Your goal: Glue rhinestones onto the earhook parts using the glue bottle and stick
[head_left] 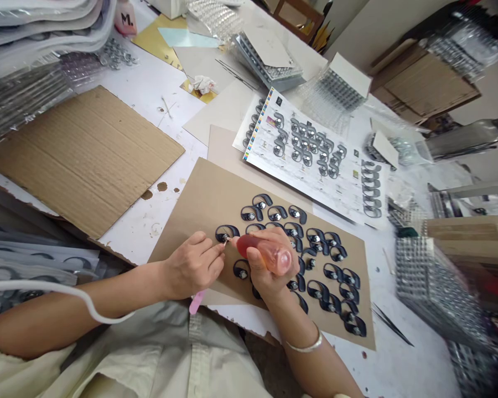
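My right hand is wrapped around a red translucent squeeze bottle, whose tip points left. Facing it, my left hand is closed in a pinch. What its fingers hold is hidden; a flat pink piece shows below the hand. Both hands' fingertips meet beside a black ear-hook piece with a shiny silver part. Many similar black ear-hook pieces lie in loose rows on a brown cardboard sheet, some hidden under my right hand.
A printed sheet with ear-hook pictures lies behind the cardboard. Black tweezers rest to the right. Corrugated cardboard is at left, below stacked plastic-wrapped packs. Bubble-wrapped stacks line the right side. A white cable crosses my left forearm.
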Demonstrator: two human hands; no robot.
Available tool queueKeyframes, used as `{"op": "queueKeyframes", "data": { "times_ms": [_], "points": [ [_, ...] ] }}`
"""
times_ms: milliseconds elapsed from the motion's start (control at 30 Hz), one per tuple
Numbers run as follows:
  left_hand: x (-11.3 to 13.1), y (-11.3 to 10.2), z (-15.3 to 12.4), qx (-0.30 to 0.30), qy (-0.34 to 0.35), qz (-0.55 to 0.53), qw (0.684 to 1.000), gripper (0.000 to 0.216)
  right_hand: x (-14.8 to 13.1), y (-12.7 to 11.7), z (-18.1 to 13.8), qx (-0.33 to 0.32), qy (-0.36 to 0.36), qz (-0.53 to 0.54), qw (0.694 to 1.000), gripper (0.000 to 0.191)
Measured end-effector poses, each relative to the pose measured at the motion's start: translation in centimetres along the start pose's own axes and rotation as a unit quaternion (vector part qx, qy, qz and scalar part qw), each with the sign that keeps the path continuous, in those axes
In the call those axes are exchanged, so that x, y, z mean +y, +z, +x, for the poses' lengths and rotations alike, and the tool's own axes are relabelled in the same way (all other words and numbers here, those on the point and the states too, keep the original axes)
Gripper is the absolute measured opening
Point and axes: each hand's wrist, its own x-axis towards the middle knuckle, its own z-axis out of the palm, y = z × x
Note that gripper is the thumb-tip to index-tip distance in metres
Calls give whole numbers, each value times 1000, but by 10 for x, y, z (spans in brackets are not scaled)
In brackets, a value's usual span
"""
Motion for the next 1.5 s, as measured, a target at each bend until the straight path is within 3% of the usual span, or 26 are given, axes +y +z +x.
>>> {"op": "queueKeyframes", "data": {
  "times_ms": [1000, 1367, 1500],
  "points": [
    [0, -1, -1, -6, -8, -13, 1000, 18, 3, -5, -1, 12, -28, -30, 999, 21],
    [-1, 1, -1, -2, -12, -17, 1000, 12, 2, -6, -2, 53, 11, 6, 998, 16],
    [-1, 0, 0, -2, -11, -15, 1000, 12, 3, -7, -2, 42, 15, 7, 999, 17]
  ]
}}
